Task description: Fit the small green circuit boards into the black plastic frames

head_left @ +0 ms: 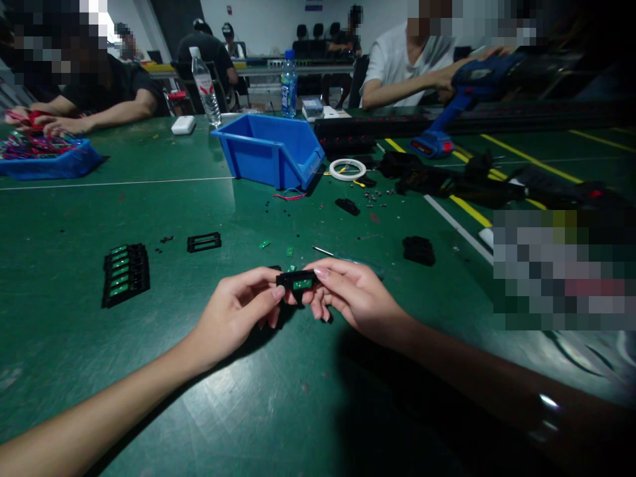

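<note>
Between my two hands, above the green table (163, 397), is a small black plastic part (285, 281) with a green circuit board (303, 284) in it. My left hand (238, 305) pinches its left end between thumb and fingers. At the right end, my right hand (355, 295) grips it with thumb and forefinger, the other fingers curled beneath. Small loose green boards (289, 252) lie just beyond, beside a screwdriver (325, 251) partly hidden behind my right hand. Over to the left sits a row of black parts with green boards (125, 273), near a black frame (204, 242).
A blue bin (258, 149), a white tape ring (347, 170), scattered screws (377, 197) and black parts (418, 250) lie farther out. Two bottles (289, 86) stand behind. One person handles wires at left; another holds a blue power drill (460, 99) at right.
</note>
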### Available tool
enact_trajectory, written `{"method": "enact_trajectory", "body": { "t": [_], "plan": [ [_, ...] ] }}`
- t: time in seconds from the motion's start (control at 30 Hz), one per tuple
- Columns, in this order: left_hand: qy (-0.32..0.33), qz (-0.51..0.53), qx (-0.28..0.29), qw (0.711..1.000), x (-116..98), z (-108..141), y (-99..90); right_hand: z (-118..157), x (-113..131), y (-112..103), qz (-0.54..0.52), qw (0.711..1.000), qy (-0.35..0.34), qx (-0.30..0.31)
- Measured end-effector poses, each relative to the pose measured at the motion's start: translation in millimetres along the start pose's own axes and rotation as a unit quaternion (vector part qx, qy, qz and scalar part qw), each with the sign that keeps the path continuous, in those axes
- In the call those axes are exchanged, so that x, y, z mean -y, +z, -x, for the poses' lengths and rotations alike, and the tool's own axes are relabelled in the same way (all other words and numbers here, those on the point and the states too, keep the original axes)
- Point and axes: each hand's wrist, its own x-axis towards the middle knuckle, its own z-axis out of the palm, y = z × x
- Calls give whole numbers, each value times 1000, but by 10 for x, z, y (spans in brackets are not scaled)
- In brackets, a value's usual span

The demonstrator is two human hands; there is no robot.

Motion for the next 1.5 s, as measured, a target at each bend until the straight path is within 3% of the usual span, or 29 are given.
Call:
{"method": "enact_trajectory", "body": {
  "t": [0.8, 1.5],
  "plan": [
    [-10, 25, 44, 999, 25, -17, -48, -2, 17, 24, 47, 999, 1, 20],
    [3, 68, 10, 998, 65, -13, -36, -5, -4, 12, 44, 999, 3, 22]
  ]
}}
